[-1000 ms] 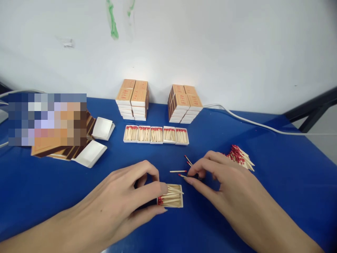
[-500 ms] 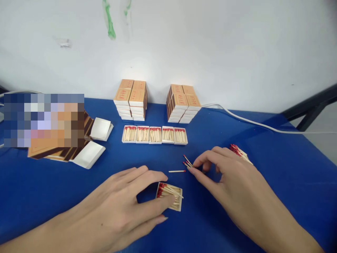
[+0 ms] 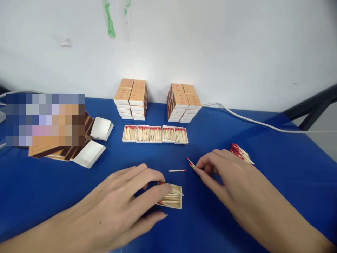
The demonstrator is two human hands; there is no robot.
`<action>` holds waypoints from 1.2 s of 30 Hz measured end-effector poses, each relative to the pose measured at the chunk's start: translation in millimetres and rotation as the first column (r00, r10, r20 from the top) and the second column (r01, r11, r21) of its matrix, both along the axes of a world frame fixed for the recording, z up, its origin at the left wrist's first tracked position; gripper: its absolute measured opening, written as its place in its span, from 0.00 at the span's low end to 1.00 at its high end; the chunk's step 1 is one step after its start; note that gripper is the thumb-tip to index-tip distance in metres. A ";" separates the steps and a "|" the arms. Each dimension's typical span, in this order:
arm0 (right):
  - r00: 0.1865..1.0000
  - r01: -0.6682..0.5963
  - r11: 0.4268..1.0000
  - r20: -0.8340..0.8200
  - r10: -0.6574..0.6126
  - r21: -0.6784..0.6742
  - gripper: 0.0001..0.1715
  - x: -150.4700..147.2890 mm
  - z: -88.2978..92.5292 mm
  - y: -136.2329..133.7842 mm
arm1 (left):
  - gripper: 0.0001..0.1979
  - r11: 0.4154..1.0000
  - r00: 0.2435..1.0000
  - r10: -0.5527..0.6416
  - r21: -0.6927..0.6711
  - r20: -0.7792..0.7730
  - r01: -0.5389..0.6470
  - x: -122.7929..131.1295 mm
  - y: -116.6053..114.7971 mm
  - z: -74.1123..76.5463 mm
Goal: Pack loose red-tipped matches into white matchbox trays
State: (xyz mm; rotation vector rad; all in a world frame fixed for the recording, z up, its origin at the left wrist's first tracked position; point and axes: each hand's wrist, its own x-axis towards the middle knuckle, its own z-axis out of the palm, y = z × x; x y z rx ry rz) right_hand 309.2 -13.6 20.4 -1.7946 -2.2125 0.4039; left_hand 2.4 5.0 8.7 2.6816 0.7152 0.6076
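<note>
My right hand (image 3: 231, 182) pinches a few red-tipped matches (image 3: 191, 163) between thumb and index finger, heads pointing up and left. My left hand (image 3: 123, 207) reaches over a white matchbox tray (image 3: 181, 203) with its fingers spread. Its index finger rests on the matches (image 3: 171, 201) inside, covering most of their heads, and the thumb is at the near side. Some matches lie askew on top, one reaching the tray's right rim. A single loose match (image 3: 177, 170) lies on the blue table between my hands, red head to the right.
Beyond my right hand is a pile of loose matches (image 3: 246, 156). Several filled trays (image 3: 155, 142) stand in a row, with two stacks of matchboxes (image 3: 131, 102) (image 3: 183, 102) behind. Matchbox sleeves and white trays (image 3: 89, 154) lie left, partly blurred out. A white cable (image 3: 252, 123) crosses the back right.
My right hand has drawn slightly right with the pinched matches, away from the loose match. My left index finger has shifted up and left over the match heads.
</note>
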 end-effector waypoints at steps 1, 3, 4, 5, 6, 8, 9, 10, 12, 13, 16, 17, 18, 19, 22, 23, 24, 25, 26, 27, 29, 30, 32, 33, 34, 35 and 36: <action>1.000 -0.003 1.000 -0.004 0.003 -0.001 0.15 0.7 0.0 0.0 | 0.17 1.000 1.000 0.008 -0.016 -0.001 -0.008 -0.4 -0.5 -0.7; 1.000 0.005 1.000 -0.022 -0.005 -0.009 0.15 0.5 1.7 1.3 | 0.18 0.999 1.000 0.020 -0.045 -0.006 -0.021 -1.5 -1.8 -1.4; 0.999 0.019 1.000 -0.045 -0.019 -0.013 0.15 -0.6 3.7 2.3 | 0.19 0.998 0.999 0.037 -0.054 -0.007 -0.038 -2.2 -2.7 -1.6; 0.996 0.030 0.999 -0.080 -0.031 -0.021 0.15 -2.4 6.6 3.3 | 0.21 0.997 0.998 0.058 -0.059 -0.006 -0.058 -2.9 -3.5 -1.7; 0.991 0.035 0.999 -0.127 -0.039 -0.030 0.15 -5.1 10.3 3.9 | 0.22 0.995 0.997 0.079 -0.064 -0.005 -0.080 -3.5 -4.3 -1.9; 0.969 0.008 0.999 -0.245 -0.020 -0.048 0.12 -12.6 18.4 3.4 | 0.25 0.990 0.994 0.112 -0.084 -0.003 -0.112 -4.1 -5.4 -2.6; 0.953 -0.017 0.998 -0.302 -0.001 -0.056 0.09 -17.2 22.0 2.1 | 0.25 0.988 0.993 0.116 -0.106 -0.002 -0.116 -4.1 -5.6 -3.2; 0.937 -0.038 0.998 -0.349 0.017 -0.054 0.07 -21.9 24.7 0.3 | 0.25 0.985 0.993 0.118 -0.128 0.007 -0.116 -3.8 -5.7 -4.0; 0.903 -0.148 0.988 -0.413 0.116 -0.046 0.07 -30.8 26.0 -4.0 | 0.24 0.977 0.990 0.137 -0.170 0.019 -0.132 -2.7 -5.5 -6.3; 0.886 -0.207 0.978 -0.431 0.173 -0.033 0.07 -34.5 24.6 -5.9 | 0.25 0.971 0.987 0.162 -0.181 0.023 -0.155 -2.1 -5.3 -7.6; 0.830 -0.315 0.948 -0.469 0.301 0.050 0.06 -41.3 15.2 -8.4 | 0.25 0.955 0.979 0.201 -0.234 0.046 -0.185 -0.7 -4.4 -10.5; 0.822 -0.330 0.941 -0.467 0.325 0.074 0.06 -42.2 11.7 -8.2 | 0.25 0.951 0.979 0.197 -0.255 0.052 -0.177 -0.6 -4.0 -10.9; 0.823 -0.340 0.936 -0.453 0.343 0.091 0.05 -42.6 8.6 -7.6 | 0.25 0.947 0.980 0.191 -0.274 0.054 -0.170 -0.6 -3.7 -11.1; 0.828 -0.350 0.931 -0.429 0.361 0.108 0.05 -42.6 6.1 -6.9 | 0.26 0.944 0.981 0.189 -0.285 0.051 -0.167 -0.7 -3.5 -11.0; 0.860 -0.379 0.917 -0.319 0.399 0.124 0.06 -41.4 2.9 -5.0 | 0.26 0.943 0.978 0.206 -0.277 0.045 -0.186 -1.4 -3.6 -10.3; 0.867 -0.390 0.913 -0.286 0.409 0.124 0.08 -40.8 3.0 -4.7 | 0.25 0.943 0.976 0.211 -0.272 0.049 -0.190 -1.5 -3.9 -10.1; 0.873 -0.397 0.910 -0.260 0.414 0.117 0.09 -40.3 3.3 -4.5 | 0.25 0.944 0.976 0.210 -0.271 0.056 -0.188 -1.6 -4.2 -9.9; 0.877 -0.402 0.910 -0.242 0.416 0.107 0.10 -39.7 3.7 -4.5 | 0.24 0.945 0.976 0.208 -0.272 0.062 -0.184 -1.5 -4.5 -9.7; 0.880 -0.404 0.910 -0.232 0.415 0.095 0.10 -39.1 4.2 -4.5 | 0.24 0.944 0.976 0.208 -0.274 0.065 -0.182 -1.3 -4.6 -9.5; 0.882 -0.406 0.910 -0.225 0.414 0.086 0.11 -38.5 4.7 -4.5 | 0.23 0.943 0.976 0.210 -0.277 0.065 -0.184 -0.9 -4.5 -9.2; 0.886 -0.405 0.912 -0.221 0.408 0.062 0.11 -37.4 5.8 -4.1 | 0.22 0.939 0.975 0.214 -0.287 0.061 -0.189 0.0 -3.5 -8.1; 0.887 -0.403 0.914 -0.225 0.404 0.054 0.10 -36.8 6.6 -3.8 | 0.21 0.936 0.976 0.209 -0.299 0.054 -0.184 0.5 -2.6 -7.3; 0.885 -0.403 0.914 -0.239 0.401 0.042 0.10 -35.7 8.7 -3.0 | 0.17 0.933 0.983 0.175 -0.327 0.046 -0.151 1.2 -0.4 -5.0; 0.884 -0.402 0.915 -0.244 0.400 0.042 0.10 -35.2 9.9 -2.6 | 0.15 0.933 0.987 0.150 -0.339 0.048 -0.125 1.4 0.7 -3.7; 0.883 -0.401 0.915 -0.246 0.399 0.043 0.10 -34.5 11.1 -2.2 | 0.12 0.933 0.991 0.126 -0.344 0.055 -0.100 1.5 1.6 -2.5; 0.883 -0.399 0.916 -0.248 0.398 0.047 0.10 -33.9 12.1 -1.9 | 0.11 0.935 0.992 0.106 -0.345 0.062 -0.078 1.6 2.4 -1.5; 0.884 -0.396 0.917 -0.250 0.395 0.048 0.10 -33.2 12.9 -1.8 | 0.09 0.938 0.993 0.091 -0.340 0.071 -0.062 1.7 3.0 -0.8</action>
